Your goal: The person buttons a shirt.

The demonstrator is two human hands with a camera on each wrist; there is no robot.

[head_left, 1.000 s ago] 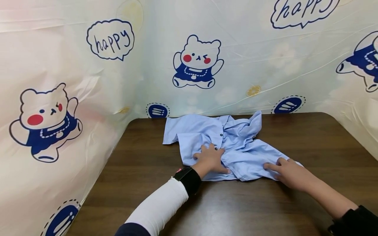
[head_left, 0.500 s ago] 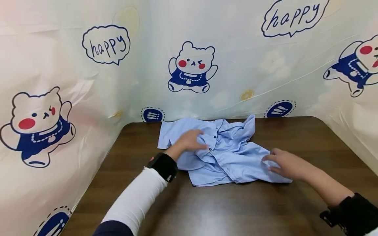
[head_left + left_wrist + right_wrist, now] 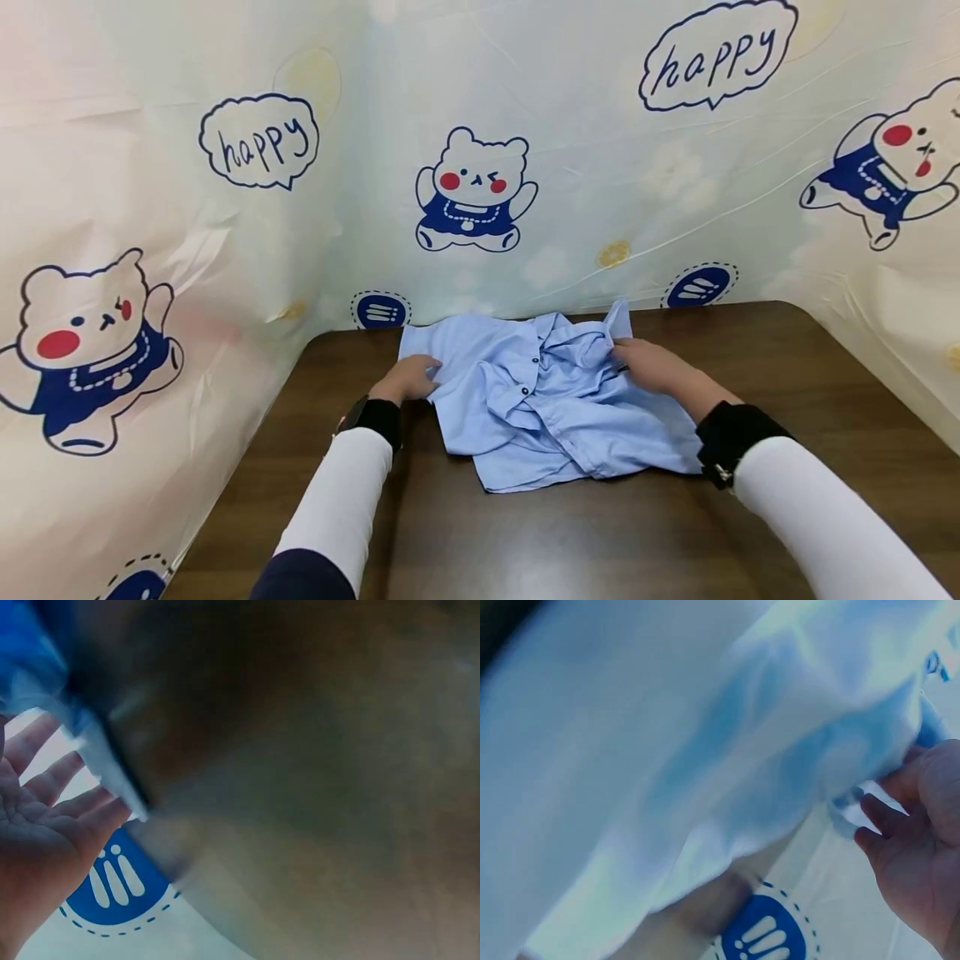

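A light blue short-sleeved button shirt lies crumpled on the brown table, two dark buttons showing near its middle. At the shirt's left sleeve is my left hand; in the left wrist view its fingers are fairly straight and spread, their tips at the sleeve's edge. My right hand pinches the bunched cloth at the upper right, just below an upright corner of fabric. Its fingers bend toward the cloth in the right wrist view, where the thumb's contact is partly hidden.
The dark brown wooden table has rounded far corners. Behind it hangs a pale printed curtain with cartoon bears and "happy" bubbles. The shirt's far side lies close to the table's back edge. Black bands sit on both wrists.
My left hand has left the shirt's middle and moved left to the sleeve. The right hand has gone from the lower right part up to the bunched cloth at the upper right.
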